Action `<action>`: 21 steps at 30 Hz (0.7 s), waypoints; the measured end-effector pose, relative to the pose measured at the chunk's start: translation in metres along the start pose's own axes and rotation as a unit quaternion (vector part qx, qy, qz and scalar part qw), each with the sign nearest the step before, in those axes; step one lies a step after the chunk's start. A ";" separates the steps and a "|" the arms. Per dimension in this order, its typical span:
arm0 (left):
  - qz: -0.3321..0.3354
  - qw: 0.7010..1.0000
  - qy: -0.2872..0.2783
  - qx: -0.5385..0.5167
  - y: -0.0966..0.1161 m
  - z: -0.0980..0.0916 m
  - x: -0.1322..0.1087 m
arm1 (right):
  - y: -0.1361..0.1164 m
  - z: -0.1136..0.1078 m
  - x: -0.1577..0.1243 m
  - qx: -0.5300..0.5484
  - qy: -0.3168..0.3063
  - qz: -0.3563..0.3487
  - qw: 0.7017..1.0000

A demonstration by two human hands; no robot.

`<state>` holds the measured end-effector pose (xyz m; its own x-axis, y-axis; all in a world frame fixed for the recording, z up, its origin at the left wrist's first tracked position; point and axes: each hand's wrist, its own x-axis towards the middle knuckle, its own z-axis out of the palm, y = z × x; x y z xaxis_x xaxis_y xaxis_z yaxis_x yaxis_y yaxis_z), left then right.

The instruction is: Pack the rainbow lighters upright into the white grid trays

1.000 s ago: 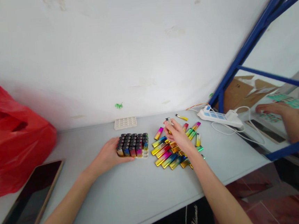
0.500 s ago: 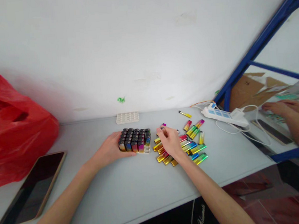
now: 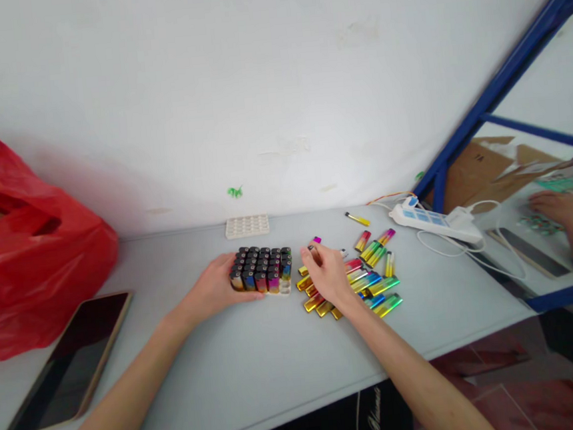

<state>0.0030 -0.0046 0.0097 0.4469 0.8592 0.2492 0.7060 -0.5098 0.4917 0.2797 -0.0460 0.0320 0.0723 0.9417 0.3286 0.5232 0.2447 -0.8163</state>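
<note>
Rows of lighters (image 3: 260,269) with black tops and shiny coloured bodies stand upright in a white tray. Bare cells of that tray (image 3: 284,288) show at its near right corner. My left hand (image 3: 217,286) is wrapped round the left side of this block, fingers behind and thumb along the front. To the right, my right hand (image 3: 327,271) is closed in a pinch above a loose pile of shiny multicoloured lighters (image 3: 368,280). A small dark tip, seemingly a lighter's top (image 3: 311,247), pokes out between its fingertips; the rest is hidden by the hand.
A second white tray with cells (image 3: 247,226) lies by the wall. One yellow lighter (image 3: 357,219) is apart from the pile, near a white power strip (image 3: 435,222) with cables. At left are a phone (image 3: 71,361) and a red bag (image 3: 39,257). Beyond the blue frame (image 3: 459,126), another person's hand shows.
The view has shifted slightly, moving everything a little to the right. Both hands keep nearly the same places and grips. Beyond the frame, the other person's arm has moved.
</note>
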 end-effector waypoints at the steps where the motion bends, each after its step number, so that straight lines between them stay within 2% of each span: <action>1: -0.003 1.000 0.000 0.002 0.000 0.000 0.000 | 0.001 0.000 0.000 -0.003 -0.002 -0.001 1.000; 9: -0.009 1.000 -0.005 0.002 0.002 -0.002 0.001 | 0.005 -0.003 -0.001 0.013 -0.026 -0.009 1.000; 12: -0.008 1.000 -0.003 0.003 0.004 -0.003 0.002 | 0.005 -0.009 0.000 0.007 -0.058 -0.046 0.997; 17: -0.001 1.000 -0.005 -0.006 0.005 -0.003 0.002 | 0.005 -0.022 0.002 -0.046 -0.093 -0.156 0.982; 21: -0.011 1.000 0.005 -0.005 0.007 -0.003 0.000 | 0.004 -0.030 0.002 -0.076 -0.138 -0.146 0.977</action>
<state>0.0065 -0.0078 0.0154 0.4264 0.8703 0.2466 0.7100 -0.4909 0.5049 0.3071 -0.0502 0.0436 -0.3196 0.8680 0.3800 0.6094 0.4954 -0.6190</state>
